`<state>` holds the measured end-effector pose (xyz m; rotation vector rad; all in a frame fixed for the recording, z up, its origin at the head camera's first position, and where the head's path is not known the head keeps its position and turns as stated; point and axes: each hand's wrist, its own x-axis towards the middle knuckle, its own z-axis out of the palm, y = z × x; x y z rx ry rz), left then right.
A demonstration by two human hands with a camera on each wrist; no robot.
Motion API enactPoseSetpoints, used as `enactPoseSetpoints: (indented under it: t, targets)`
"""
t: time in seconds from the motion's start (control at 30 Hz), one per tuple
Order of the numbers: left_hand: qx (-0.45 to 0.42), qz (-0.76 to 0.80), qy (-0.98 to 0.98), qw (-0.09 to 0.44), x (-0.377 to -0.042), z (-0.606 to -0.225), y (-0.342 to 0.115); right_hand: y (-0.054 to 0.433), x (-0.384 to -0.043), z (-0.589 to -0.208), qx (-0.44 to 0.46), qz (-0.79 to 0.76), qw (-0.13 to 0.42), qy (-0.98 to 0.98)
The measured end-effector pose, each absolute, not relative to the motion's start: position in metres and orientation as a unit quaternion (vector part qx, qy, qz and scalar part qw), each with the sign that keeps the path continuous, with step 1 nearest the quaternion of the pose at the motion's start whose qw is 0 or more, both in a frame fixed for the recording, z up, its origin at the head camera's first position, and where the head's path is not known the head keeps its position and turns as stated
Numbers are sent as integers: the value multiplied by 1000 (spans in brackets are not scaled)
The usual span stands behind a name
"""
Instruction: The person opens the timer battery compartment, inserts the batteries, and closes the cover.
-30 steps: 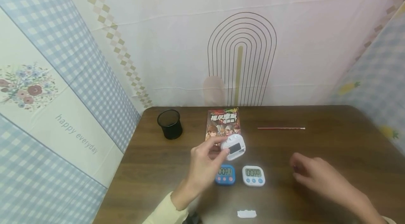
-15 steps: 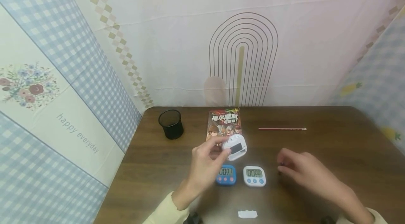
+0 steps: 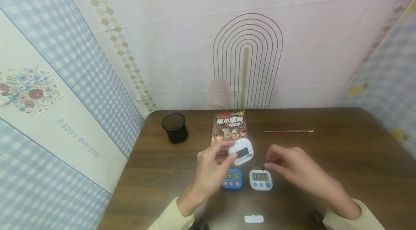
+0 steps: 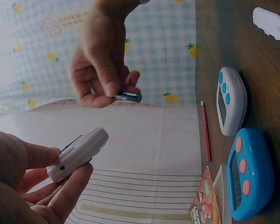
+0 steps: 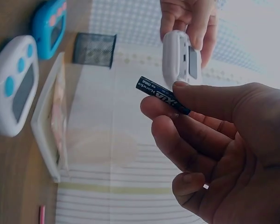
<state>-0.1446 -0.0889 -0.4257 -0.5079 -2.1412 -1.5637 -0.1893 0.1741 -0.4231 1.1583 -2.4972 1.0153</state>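
My left hand (image 3: 209, 166) grips a white digital timer (image 3: 246, 146) by its edge, above the table. Its back faces up in the head view, with a dark rectangle in the middle and an uncovered slot along one side. My right hand (image 3: 297, 166) pinches a dark, printed battery (image 5: 161, 94) between thumb and fingers, a short way right of the timer. Below the hands lie a blue timer (image 3: 232, 185) with pink buttons and a second white timer (image 3: 260, 181) with blue buttons. A white battery cover (image 3: 254, 219) lies close to me.
A comic-style book (image 3: 229, 126) lies behind the left hand. To its left stands a black mesh pen cup (image 3: 177, 132). A red pencil (image 3: 288, 131) lies at the back right of the wooden table (image 3: 146, 172). Printed cloth hangs behind.
My right hand has moved left with the battery, from the right side of the table to close beside the held timer. My left hand and the timer have stayed nearly still.
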Motion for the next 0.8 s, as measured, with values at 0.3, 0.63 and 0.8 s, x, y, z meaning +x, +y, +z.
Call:
enactPoseSetpoints:
  t: [0.3, 0.63, 0.8]
  targets:
    - [-174, -566, -776, 219, -142, -423, -89, 157, -192, -417, 411, 371, 102, -827]
    - [-160, -570, -778, 212, -143, -426, -88, 151, -190, -420, 423, 401, 151, -798]
    - [-172, -567, -776, 217, -145, -427, -89, 147, -186, -421, 409, 414, 206, -787]
